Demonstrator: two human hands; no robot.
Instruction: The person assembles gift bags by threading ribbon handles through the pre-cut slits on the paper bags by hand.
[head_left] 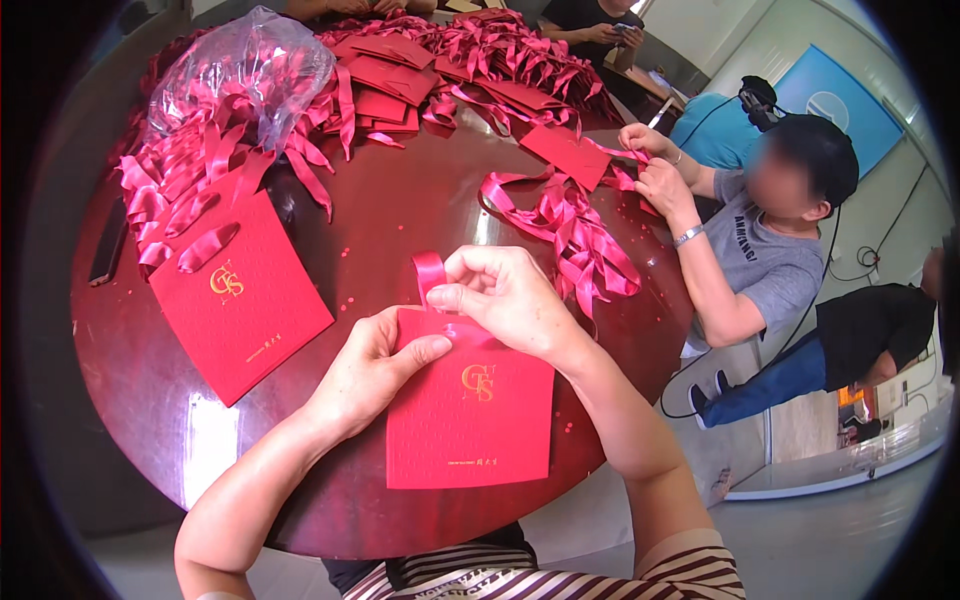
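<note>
A flat red paper gift bag with gold lettering lies before me at the table's near edge. My left hand grips its upper left corner, thumb on the front face and fingers behind it. My right hand is closed in a pinch on a dark pink ribbon that loops up above the bag's top edge. A short stretch of ribbon also crosses the bag's front just under that edge. The fingertips of my left hand are hidden behind the bag.
To the left lies a stack of finished-looking red bags with ribbon handles. Behind it sits a clear plastic bag. More red bags and ribbons heap at the back. Loose ribbons lie right, near a co-worker's hands holding a red bag.
</note>
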